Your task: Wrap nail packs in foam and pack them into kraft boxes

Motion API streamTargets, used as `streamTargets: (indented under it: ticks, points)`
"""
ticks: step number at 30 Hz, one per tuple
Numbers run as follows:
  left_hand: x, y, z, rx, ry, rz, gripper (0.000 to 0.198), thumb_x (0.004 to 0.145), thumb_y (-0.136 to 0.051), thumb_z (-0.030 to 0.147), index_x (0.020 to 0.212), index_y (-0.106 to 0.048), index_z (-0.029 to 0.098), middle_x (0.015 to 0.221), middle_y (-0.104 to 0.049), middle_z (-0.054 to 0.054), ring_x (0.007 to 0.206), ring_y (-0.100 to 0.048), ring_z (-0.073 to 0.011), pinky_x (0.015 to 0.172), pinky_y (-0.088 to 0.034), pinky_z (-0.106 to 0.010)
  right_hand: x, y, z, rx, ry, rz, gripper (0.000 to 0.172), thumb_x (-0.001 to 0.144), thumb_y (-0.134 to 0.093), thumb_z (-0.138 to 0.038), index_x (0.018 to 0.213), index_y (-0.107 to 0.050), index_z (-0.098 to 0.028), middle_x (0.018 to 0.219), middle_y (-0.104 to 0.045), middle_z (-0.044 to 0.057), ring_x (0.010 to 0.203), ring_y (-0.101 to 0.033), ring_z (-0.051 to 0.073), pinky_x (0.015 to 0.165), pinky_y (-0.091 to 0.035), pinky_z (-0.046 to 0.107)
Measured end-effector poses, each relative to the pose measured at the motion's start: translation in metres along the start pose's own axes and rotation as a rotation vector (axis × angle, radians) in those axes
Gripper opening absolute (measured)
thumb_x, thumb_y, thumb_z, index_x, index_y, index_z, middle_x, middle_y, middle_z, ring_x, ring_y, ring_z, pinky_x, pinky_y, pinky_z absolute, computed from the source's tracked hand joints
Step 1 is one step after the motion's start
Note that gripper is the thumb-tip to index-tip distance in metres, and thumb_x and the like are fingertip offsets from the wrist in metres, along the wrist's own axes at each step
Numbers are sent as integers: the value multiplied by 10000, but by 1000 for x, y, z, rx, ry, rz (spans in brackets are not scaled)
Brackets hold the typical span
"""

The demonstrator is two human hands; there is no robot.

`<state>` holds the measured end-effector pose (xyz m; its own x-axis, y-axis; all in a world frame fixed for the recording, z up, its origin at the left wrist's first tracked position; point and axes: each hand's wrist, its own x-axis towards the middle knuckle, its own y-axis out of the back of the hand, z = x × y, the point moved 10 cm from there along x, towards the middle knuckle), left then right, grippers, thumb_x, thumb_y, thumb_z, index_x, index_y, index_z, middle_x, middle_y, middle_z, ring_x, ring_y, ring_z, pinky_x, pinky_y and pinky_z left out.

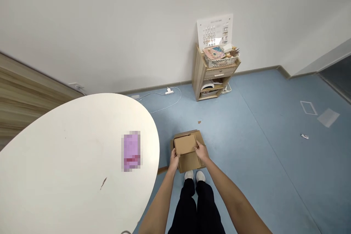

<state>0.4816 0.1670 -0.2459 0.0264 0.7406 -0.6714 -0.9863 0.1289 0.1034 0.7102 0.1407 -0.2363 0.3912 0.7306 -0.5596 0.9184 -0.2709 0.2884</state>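
Item: one brown cardboard box (189, 160), flaps partly folded in, held out in front of the body between both hands and seen directly above the person's white shoes (189, 174) and black trousers (186, 204). Left hand (173, 159): at the box's left edge, fingers curled around the side and gripping it. Right hand (203, 152): at the box's right side near the top, fingers bent and closed on the edge of the upper flap. Both bare forearms run up from the bottom of the view to meet the box. Just left of the box: a white round table (68, 153), its curved rim close to the left hand; on it lies a purple object (131, 150), blurred beyond telling. Beneath: a blue floor (246, 153). Well off to the right on that floor: loose pieces of paper (328, 117). Farther back: a white cable (170, 103) trailing along the foot of the wall. Against the wall: a small wooden cabinet (199, 76) with a drawer and open shelves, bearing a white basket (222, 61) filled with assorted items. Leaning behind the basket: a printed sheet (214, 31). Backdrop: a plain white wall (109, 25); wood panelling (22, 95) at far left.
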Motion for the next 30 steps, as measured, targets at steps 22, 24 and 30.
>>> streamTargets:
  ticks: [22, 24, 30]
  points:
    - [-75, -7, -19, 184, -91, 49, 502, 671, -711, 302, 1151, -643, 168, 1386, -546, -169, 1334, -466, -327, 1134, -325, -468, -31, 28, 25, -263, -1, -121, 466, 662, -663, -356, 1097, -681, -192, 1239, -658, 127, 1275, -532, 317, 1107, -367, 452]
    - [-105, -2, -5, 102, -148, -4, 453, 705, -687, 346, 1127, -662, 181, 1278, -630, -160, 1210, -579, -312, 1064, -413, -459, -44, 25, 3, -259, 43, -204, 420, 660, -652, -388, 1024, -693, -182, 1169, -690, 135, 1189, -598, 321, 1062, -416, 458]
    - [-194, 70, 51, -55, -303, 156, 390, 745, -633, 373, 1102, -682, 225, 1136, -704, -105, 1091, -640, -268, 990, -469, -400, -108, -26, -97, -167, 290, -434, 394, 669, -663, -549, 885, -712, -222, 1053, -729, 122, 1057, -664, 317, 991, -487, 460]
